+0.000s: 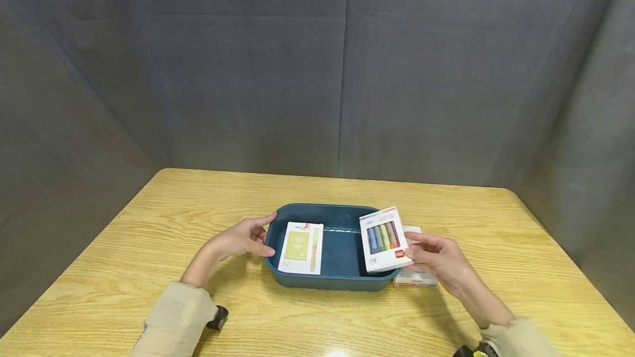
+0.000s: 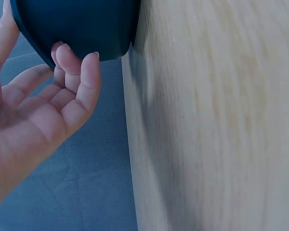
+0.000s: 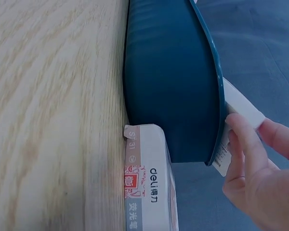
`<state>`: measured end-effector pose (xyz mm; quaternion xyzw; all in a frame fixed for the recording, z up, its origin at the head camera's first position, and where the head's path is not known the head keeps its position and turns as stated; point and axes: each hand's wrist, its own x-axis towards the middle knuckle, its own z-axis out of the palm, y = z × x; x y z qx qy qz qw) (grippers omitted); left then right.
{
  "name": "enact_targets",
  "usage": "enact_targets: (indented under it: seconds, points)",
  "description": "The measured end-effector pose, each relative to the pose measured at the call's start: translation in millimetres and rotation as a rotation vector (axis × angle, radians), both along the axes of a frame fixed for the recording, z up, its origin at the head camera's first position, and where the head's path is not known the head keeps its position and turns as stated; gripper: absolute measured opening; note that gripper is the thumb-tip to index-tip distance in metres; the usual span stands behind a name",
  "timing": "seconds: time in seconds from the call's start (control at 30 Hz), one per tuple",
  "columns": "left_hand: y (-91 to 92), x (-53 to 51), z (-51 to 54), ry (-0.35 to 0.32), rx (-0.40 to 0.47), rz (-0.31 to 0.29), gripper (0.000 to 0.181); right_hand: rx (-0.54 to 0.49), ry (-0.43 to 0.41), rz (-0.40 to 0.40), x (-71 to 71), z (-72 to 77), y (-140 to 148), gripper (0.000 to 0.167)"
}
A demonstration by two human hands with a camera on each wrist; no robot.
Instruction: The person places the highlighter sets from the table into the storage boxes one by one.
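In the head view, gripping the left rim of the dark blue plastic basin (image 1: 337, 283) with the left hand (image 1: 242, 237) — bracing it between thumb and bent fingers. Pinching the windowed box of coloured pens (image 1: 383, 241) near its lower right corner with the right hand (image 1: 440, 260), and holding it tilted over the basin's right end, apart from the white-and-green box (image 1: 301, 248) inside at the left. Probably doing best by bracing the rim steadily and lowering the pens slowly, levelling them on the way.

In the left wrist view, bending the fingers in close to the basin's outer end wall; likely needing only a light hold there.

In the right wrist view, pinching the pens between thumb and fingers at the rim — not managing to tell touching from just apart. Also showing the Deli highlighter box (image 3: 151, 187) on the wooden tabletop (image 3: 53, 115), just beside the basin. Probably wanting clearance over that rim, and releasing only after reaching full support.
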<state>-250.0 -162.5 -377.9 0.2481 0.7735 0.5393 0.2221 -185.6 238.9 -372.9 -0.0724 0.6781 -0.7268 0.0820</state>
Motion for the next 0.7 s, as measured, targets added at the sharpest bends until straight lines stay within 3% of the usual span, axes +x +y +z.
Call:
enact_targets:
  seconds: [0.37, 0.7]
  points:
    - [0.0, 0.1, 0.4, -0.001, 0.003, -0.002, 0.094, 0.126, -0.025, -0.066, -1.5, 6.6, -11.4, 0.048]
    - [0.5, -0.1, 0.4, 0.014, -0.003, -0.005, 0.093, 0.221, 0.013, -0.095, -2.2, 13.0, -17.8, 0.04]
